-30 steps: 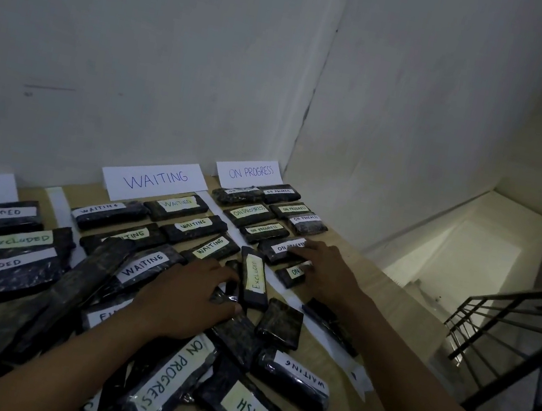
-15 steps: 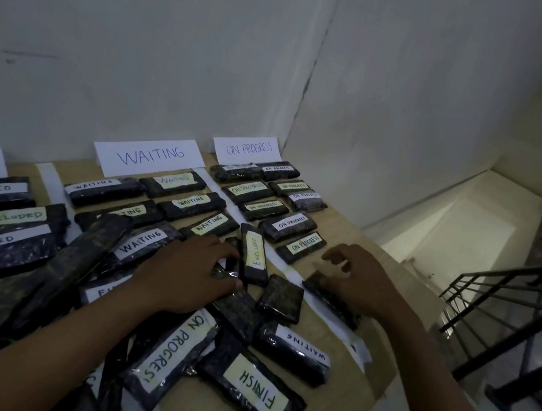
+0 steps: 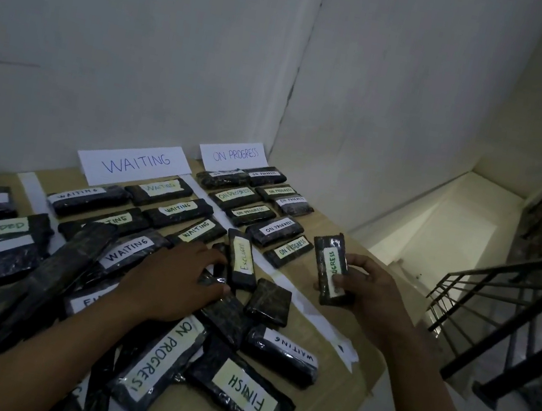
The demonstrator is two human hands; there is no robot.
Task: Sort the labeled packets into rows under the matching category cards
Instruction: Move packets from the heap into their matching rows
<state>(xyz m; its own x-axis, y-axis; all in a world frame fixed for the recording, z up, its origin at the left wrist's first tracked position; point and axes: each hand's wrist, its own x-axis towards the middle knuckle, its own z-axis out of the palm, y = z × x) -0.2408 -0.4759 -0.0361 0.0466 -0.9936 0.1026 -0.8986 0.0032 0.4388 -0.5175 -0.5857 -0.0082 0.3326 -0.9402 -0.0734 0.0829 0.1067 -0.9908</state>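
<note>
Packet (image 3: 332,268): one gripped in right hand (image 3: 369,295); left hand (image 3: 173,278) flat on the pile (image 3: 162,360); eight lie under ON PROGRESS card (image 3: 233,155)

The right grip (image 3: 368,295) has left the ON PROGRESS row (image 3: 272,231), where it rested a second ago, and come back to the right edge of the surface (image 3: 338,391). It now pinches a packet (image 3: 328,251) that lay there label-down, lifted upright with green lettering showing.
</note>
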